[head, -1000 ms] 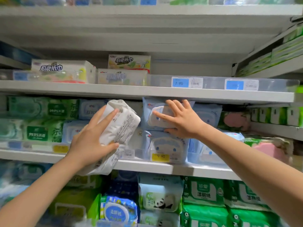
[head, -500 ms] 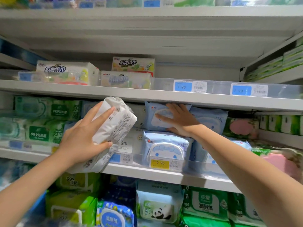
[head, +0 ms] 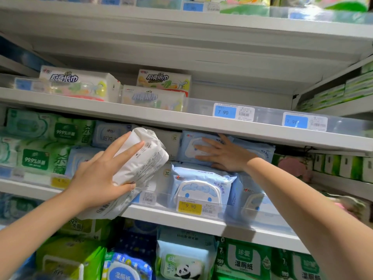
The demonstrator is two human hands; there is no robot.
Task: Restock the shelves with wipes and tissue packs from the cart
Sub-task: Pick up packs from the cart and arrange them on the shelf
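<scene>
from here i see the left hand [head: 96,178] gripping a white pack [head: 141,158] just before the middle shelf [head: 181,218], not yet placed, while deeper in the right hand [head: 226,156] lies flat, fingers [head: 209,141] straight, on a stacked blue pack [head: 190,156].

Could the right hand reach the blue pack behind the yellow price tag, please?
Probably yes: the right hand lies flat on the upper blue pack, directly above the lower blue pack, whose front is uncovered apart from the yellow price tag at its foot.
</scene>
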